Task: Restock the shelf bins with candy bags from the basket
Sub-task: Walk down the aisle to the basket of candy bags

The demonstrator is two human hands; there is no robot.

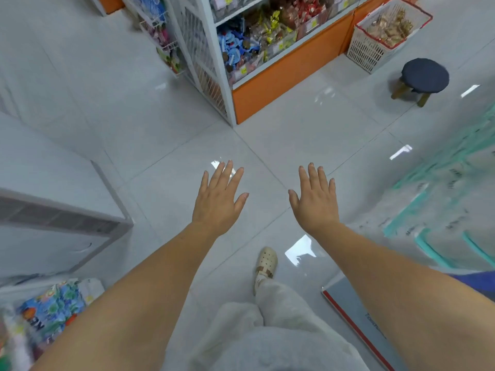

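View from the head, looking down an aisle. The left hand [218,200] and right hand [316,202] are stretched forward side by side, palms down above the tiled floor [166,124]. Their fingers [227,172] are straight, spread, and hold nothing; neither hand touches any object.

The white lattice basket [367,53] stands on the floor at far right, against the orange base of the shelf unit [289,76]. It is filled with gold-brown candy bags [388,29], probably parked there so that each bag travels only a short way to the shelf bins [257,36] at far centre. The bins already hold blue, yellow and red wrapped sweets. A dark round stool [425,75] sits just near of the basket, presumably for working at the low bins.

Restocking appears not yet begun: both hands are well apart from the basket.

Open floor runs from the cream shoe [266,262] to the shelf. The way is edged by a white cabinet [53,236] at left, the shelf's near corner post, and a blurred stack of teal-rimmed plastic goods [442,196] at right.
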